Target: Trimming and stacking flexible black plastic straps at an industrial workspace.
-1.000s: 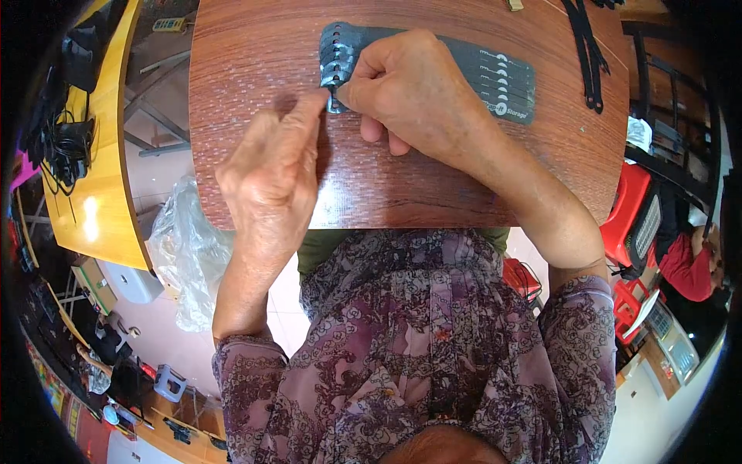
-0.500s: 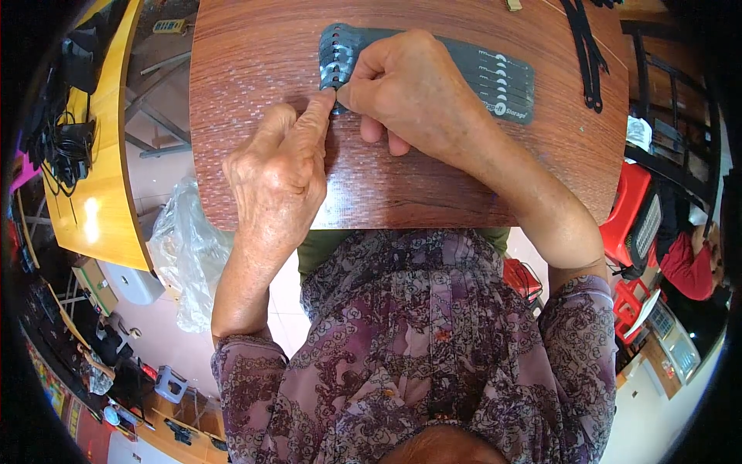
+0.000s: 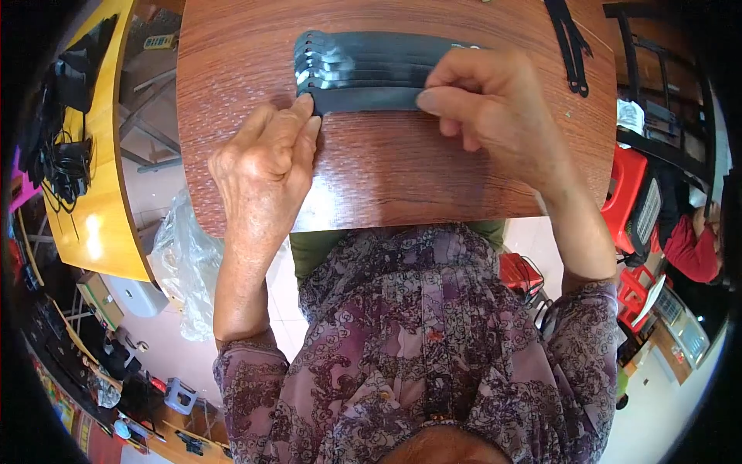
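Observation:
Several dark flat strips (image 3: 371,73) with rounded, holed left ends lie overlapping in a stepped row on the wooden table. My left hand (image 3: 267,162) holds the rounded end of the nearest strip (image 3: 359,100) between index finger and thumb. Farther right, my right hand (image 3: 498,104) has its thumb and bent index finger closed at the same strip, near its front edge. The right part of the row, with its pale print, is mostly hidden behind this hand.
Black straps (image 3: 568,50) lie at the table's far right. Left of the wooden table (image 3: 410,178) is a yellow table (image 3: 93,216) with black cables, and a clear plastic bag (image 3: 185,267) beside it. A red stool (image 3: 627,189) stands on the right.
My right hand has moved right, from the strips' holed ends to farther along the nearest strip. My left hand stays by the left end. The view has shifted slightly.

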`<state>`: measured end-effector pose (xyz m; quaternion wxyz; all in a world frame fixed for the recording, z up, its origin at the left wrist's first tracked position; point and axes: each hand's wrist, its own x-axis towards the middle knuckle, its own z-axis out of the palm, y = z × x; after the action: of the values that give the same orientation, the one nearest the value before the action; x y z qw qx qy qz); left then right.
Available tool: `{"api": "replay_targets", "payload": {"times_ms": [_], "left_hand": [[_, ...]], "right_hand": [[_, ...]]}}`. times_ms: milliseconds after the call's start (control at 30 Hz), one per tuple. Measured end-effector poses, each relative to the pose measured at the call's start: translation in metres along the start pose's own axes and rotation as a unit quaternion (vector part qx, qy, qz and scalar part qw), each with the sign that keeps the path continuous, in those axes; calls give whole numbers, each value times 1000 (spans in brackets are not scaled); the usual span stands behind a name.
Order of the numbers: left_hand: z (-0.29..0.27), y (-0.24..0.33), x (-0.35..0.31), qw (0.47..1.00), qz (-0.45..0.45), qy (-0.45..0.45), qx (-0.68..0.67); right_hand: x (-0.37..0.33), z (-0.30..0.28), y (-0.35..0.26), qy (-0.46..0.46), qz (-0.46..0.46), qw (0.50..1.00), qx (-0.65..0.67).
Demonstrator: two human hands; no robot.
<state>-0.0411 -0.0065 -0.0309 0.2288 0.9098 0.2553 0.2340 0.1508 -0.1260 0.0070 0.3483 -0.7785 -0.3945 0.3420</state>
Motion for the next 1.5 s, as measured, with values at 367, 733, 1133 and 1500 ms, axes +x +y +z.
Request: {"api": "replay_targets", "payload": {"times_ms": [367,733,1133,1500], "left_hand": [[7,15,13,999,-12,34,-7],[10,26,14,998,-60,12,22],[14,26,13,997,-66,37,12],[14,27,13,996,-80,18,46]], "right_hand": [[-26,-32,38,7,74,994,79],[-40,-38,57,79,49,989,117],[-50,-38,66,134,51,976,163],[-49,-34,67,156,31,986,47]]}}
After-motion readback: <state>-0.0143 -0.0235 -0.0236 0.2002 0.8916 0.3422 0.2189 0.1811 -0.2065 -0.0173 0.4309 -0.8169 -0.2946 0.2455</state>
